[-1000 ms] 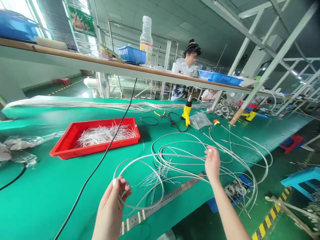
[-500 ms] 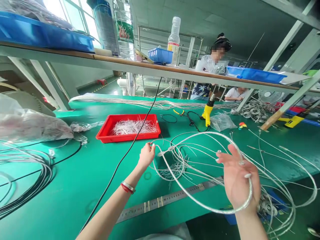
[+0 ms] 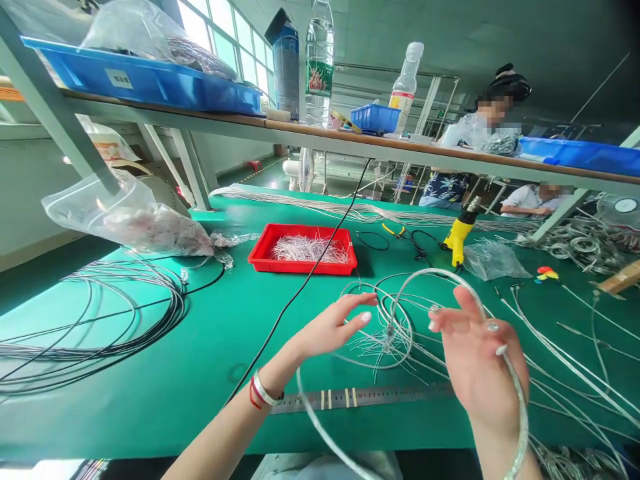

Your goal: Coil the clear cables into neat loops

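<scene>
Your left hand (image 3: pixel 333 327) is open, fingers spread, holding nothing just above the wire tangle (image 3: pixel 389 331) on the green bench (image 3: pixel 150 413), and your right hand (image 3: pixel 480 360) is open too, the braided cable (image 3: pixel 523 413) lying along its edge, apparently so the loop hangs loose, unpinched.

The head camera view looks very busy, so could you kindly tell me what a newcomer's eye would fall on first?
The red tray full of white wire pieces stands out first, on the green bench straight ahead. Closer in, a loop of braided silver cable arcs up beside the right hand, while the left hand is spread open near it. Farther along the bench stands a yellow heat gun.
</scene>
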Motion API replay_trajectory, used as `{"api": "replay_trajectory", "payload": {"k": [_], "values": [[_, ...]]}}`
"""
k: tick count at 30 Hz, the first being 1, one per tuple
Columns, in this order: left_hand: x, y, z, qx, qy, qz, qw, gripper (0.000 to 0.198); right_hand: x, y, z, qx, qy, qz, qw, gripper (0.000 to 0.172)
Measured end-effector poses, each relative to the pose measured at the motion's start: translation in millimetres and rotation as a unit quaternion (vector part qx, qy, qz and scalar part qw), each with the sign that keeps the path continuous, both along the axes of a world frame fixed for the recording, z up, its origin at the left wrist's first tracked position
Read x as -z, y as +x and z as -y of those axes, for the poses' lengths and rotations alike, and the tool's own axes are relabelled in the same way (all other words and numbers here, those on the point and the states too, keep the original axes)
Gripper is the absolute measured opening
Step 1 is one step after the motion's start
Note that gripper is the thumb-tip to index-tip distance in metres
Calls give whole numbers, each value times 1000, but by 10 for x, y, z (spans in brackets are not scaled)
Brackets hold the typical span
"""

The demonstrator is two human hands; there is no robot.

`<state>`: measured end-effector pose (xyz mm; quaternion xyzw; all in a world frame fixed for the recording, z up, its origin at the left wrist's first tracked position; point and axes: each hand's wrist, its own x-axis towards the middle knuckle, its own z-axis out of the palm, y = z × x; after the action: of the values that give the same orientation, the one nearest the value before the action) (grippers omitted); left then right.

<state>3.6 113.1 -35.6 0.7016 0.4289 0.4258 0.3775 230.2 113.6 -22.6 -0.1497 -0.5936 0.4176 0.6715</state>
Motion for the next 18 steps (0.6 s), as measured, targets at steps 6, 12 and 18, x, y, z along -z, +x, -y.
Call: {"api": "replay_trajectory", "payload": {"k": [6,12,18], "values": [[81,311,-18,12,-20,90,996,31,-51,16,68,-54,2,23,998,14],[43,248,-15,-79,-90,272,955,34,195,279,8,89,118,303,941,33],[-69,-104,224,-75,-193,374,904,34,520,342,-133,82,116,519,843,53]]}}
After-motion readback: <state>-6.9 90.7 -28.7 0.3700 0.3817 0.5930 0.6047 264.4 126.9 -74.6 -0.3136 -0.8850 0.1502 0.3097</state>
